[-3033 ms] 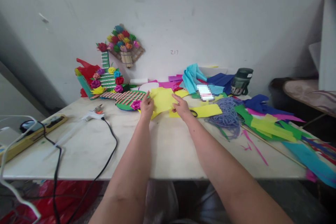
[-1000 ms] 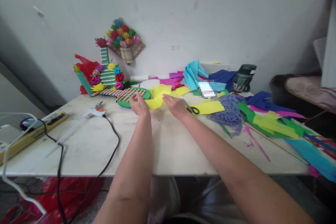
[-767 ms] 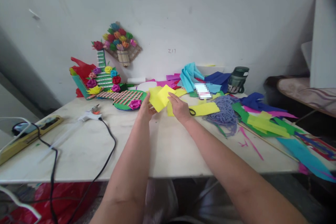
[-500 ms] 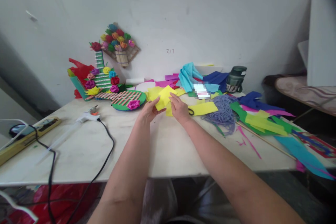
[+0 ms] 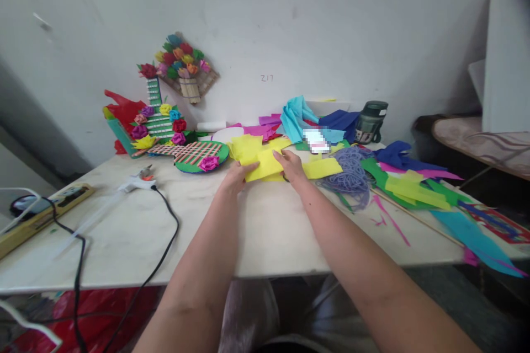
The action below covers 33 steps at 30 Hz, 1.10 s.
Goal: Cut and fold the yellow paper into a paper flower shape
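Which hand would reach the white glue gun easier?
Probably the left hand: it holds the left edge of the yellow paper, the side where the glue gun lies. The right hand is on the other edge and would have to cross over.

A folded yellow paper sheet (image 5: 265, 165) lies flat on the white table (image 5: 136, 231).

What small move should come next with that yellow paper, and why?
Probably press a crease along the fold: the yellow paper lies on the table, seemingly folded, with the left hand and right hand holding its two ends.
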Available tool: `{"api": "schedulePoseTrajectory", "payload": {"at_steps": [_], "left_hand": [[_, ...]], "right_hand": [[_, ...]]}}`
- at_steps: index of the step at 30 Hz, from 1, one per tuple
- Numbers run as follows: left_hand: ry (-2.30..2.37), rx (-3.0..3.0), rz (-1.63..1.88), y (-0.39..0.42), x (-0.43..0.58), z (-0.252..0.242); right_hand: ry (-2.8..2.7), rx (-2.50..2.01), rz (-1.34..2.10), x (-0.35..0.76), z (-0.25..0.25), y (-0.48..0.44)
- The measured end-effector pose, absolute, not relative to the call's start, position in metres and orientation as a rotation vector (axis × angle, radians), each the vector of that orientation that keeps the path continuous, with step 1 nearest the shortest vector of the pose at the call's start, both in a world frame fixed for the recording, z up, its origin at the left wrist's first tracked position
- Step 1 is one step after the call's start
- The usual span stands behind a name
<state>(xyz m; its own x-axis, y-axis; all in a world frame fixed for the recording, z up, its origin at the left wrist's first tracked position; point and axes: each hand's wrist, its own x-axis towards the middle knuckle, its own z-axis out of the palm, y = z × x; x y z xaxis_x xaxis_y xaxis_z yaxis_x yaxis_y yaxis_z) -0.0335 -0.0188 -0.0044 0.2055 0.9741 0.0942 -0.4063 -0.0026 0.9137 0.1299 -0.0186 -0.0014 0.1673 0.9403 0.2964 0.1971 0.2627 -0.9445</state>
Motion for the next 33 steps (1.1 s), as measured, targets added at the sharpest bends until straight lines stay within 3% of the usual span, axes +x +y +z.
{"api": "schedulePoseTrajectory", "payload": {"at_steps": [16, 24, 33], "left_hand": [[1.391, 1.264, 1.457, -0.005, -0.026, -0.013], [1.288, 0.894, 1.814, 0.002, -0.038, -0.014], [1.148, 0.806, 1.849, 0.003, -0.038, -0.010]], "right_hand": [[-1.342, -1.367, 0.514, 0.132, -0.002, -0.017], [-1.572, -1.984, -0.079, 0.152, 0.009, -0.020], [-1.908, -2.157, -0.044, 0.148, 0.006, -0.021]]}}
